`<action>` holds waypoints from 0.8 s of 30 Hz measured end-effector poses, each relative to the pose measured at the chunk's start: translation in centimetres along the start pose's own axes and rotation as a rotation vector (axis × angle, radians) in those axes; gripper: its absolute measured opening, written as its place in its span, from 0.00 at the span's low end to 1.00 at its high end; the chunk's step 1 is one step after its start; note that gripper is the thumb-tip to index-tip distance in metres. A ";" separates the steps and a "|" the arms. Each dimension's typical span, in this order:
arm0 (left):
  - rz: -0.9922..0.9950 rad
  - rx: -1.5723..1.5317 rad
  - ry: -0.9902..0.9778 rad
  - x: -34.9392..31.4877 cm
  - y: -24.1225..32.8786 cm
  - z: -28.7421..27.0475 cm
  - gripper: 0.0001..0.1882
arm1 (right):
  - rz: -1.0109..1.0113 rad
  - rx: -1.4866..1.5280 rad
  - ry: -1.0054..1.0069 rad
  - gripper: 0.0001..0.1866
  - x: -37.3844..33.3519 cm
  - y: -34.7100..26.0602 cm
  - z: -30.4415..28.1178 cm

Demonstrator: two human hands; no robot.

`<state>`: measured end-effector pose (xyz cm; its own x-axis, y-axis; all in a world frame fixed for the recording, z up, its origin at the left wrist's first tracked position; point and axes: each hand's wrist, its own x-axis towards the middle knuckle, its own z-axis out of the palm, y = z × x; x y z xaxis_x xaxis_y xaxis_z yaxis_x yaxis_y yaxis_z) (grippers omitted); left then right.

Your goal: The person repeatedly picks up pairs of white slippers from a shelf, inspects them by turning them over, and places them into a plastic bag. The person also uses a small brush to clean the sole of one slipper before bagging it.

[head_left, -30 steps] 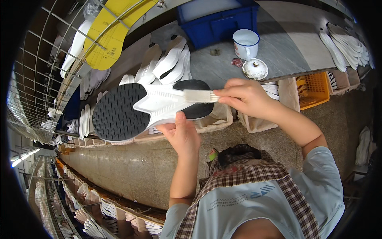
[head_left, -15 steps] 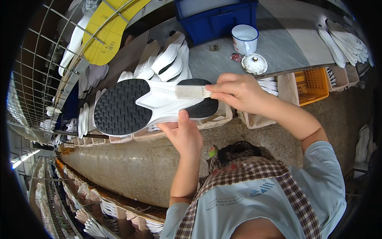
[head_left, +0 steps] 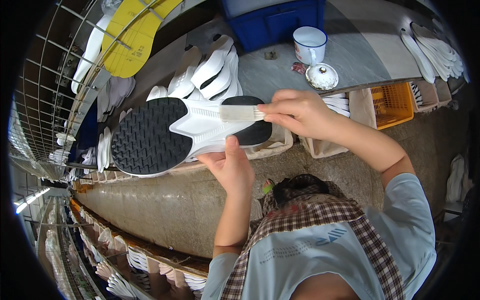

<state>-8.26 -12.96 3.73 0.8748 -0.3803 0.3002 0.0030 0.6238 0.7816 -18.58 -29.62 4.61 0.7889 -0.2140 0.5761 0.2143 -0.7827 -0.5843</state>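
A white shoe sole (head_left: pixel 205 125) with black tread patches at both ends is held up before me, tread side facing me. My left hand (head_left: pixel 232 167) grips its near edge at the middle, thumb on the white part and the fingers hidden underneath. Between the thumb and fingers of my right hand (head_left: pixel 300 115) is a flat whitish brush (head_left: pixel 239 113). Its broad end lies over the sole, where the white middle meets the smaller black patch. More white soles (head_left: pixel 217 70) lean in a row on the grey bench (head_left: pixel 350 55) behind.
On the bench stand a blue crate (head_left: pixel 275 27), a white enamel mug (head_left: pixel 308 47) and a lid (head_left: pixel 321 76). A wire rack (head_left: pixel 47 75) with a yellow sole-shaped sheet (head_left: pixel 132 40) rises at left. An orange basket (head_left: pixel 392 110) and cloth-lined bins sit below the bench edge.
The sole has shifted slightly to the left and its larger end is tipped a little lower. Both hands keep their hold, and the brush stays at nearly the same place.
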 end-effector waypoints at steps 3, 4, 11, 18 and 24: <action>0.004 -0.017 -0.009 0.2 0.1 -0.1 0.34 | -0.024 -0.022 -0.003 0.11 -0.1 0.0 0.1; 0.043 -0.050 0.005 0.2 0.2 -0.1 0.34 | 0.047 -0.046 -0.074 0.11 -0.1 -0.1 0.1; -0.049 -0.064 -0.041 0.5 0.1 -0.1 0.35 | -0.023 0.108 0.130 0.13 2.4 -0.6 -0.3; 0.021 -0.101 -0.052 1.3 0.8 -1.4 0.32 | 0.066 0.219 0.003 0.10 0.6 -1.2 -2.1; -0.080 -0.022 -0.086 -0.5 -0.2 -0.1 0.31 | -0.032 -0.006 0.092 0.12 2.2 -1.3 0.8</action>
<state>-8.62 -12.80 3.37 0.8263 -0.4862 0.2845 0.0824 0.6040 0.7927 -16.66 -28.59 6.22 0.7253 -0.2416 0.6447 0.2351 -0.7932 -0.5617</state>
